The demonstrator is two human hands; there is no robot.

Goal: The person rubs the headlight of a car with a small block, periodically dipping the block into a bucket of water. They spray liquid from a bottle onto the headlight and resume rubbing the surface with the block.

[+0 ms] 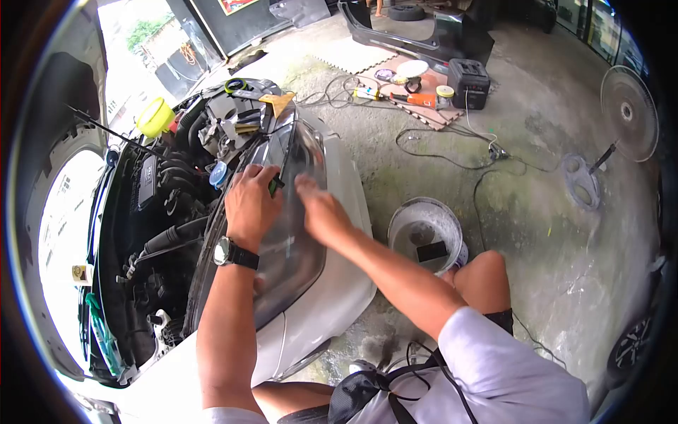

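My left hand (252,201), with a wristwatch (224,251) on its wrist, is over the inner edge of a car headlight (289,265). Its fingers are curled, and a small dark piece with a green edge (275,185) shows at them; its kind I cannot make out. Just to the right, my right hand (321,208) is over the headlight's lens, its fingers smeared by motion. Whether it holds anything is hidden. The lens looks grey and shiny, set in a white car body (346,247).
The engine bay (169,184) lies open at left, with a yellow funnel (154,119). A bucket (426,265) stands by my leg. Cables, a black power box (468,83), a bumper (417,35) and a fan (627,113) are on the floor beyond.
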